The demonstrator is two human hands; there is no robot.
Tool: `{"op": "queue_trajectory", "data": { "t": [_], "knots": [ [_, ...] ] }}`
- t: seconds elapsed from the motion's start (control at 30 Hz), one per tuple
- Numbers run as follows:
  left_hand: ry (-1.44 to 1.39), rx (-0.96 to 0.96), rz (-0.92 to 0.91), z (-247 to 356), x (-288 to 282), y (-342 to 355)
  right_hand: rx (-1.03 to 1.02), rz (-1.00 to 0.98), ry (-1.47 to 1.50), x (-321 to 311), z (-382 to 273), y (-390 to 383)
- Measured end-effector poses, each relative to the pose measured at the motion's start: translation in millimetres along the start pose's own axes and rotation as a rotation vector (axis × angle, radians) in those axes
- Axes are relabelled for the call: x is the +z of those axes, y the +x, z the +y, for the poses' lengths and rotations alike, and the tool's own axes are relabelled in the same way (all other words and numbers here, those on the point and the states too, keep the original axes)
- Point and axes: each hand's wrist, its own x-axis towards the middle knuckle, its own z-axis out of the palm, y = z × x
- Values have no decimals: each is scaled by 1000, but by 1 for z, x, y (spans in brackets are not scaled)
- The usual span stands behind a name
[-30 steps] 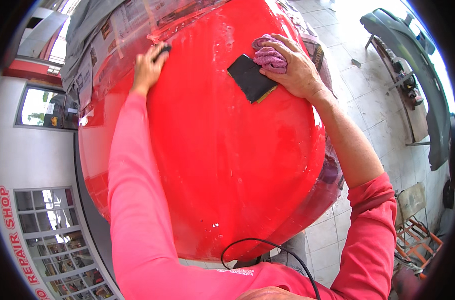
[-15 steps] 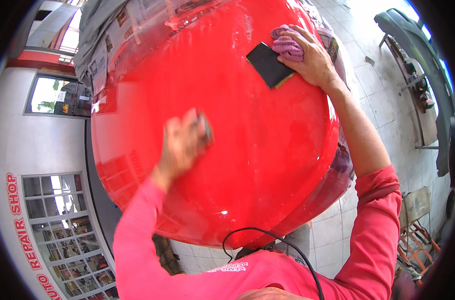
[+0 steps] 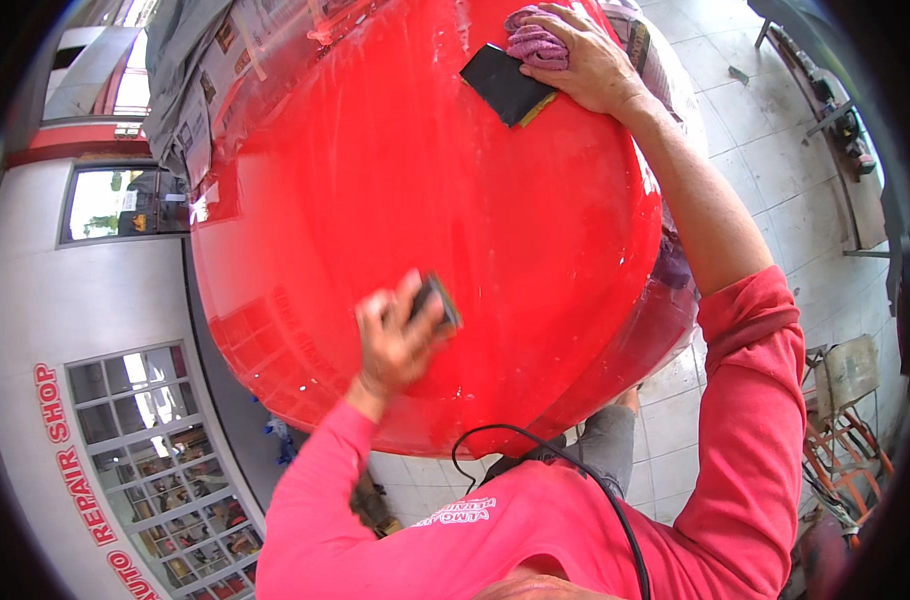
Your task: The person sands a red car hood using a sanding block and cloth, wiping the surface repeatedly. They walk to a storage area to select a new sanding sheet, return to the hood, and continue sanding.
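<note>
A glossy red car hood fills the middle, with pale wet-looking streaks on its far part. My left hand, slightly blurred, is closed round a small dark sanding block pressed against the hood's near middle. At the far right of the hood, my right hand grips a bunched pink cloth. Beside that hand lies a black sheet of sandpaper, a yellowish edge showing beneath it; the thumb is close to its upper corner.
Newspaper masking and a grey cover border the hood's far left. A black cable loops in front of my chest. On the right, a bench with tools stands on the tiled floor; a white wall with a window is at left.
My left hand has moved nearer and to the right with the sanding block. The view has shifted; my right hand still grips the cloth beside the black sheet.
</note>
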Motion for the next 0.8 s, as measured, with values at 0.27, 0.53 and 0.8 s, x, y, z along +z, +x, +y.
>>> {"op": "queue_trajectory", "data": {
  "t": [0.27, 0.53, 0.8],
  "knots": [
    [333, 203, 174, -198, 39, 246, 47, -6, -16, 4, -15, 2],
    [137, 31, 174, -59, 33, 119, 60, 25, -22, -8, 1, -2],
    [104, -38, 70, 21, 7, -13, -19, 50, 37, -11, -17, -2]
  ]
}}
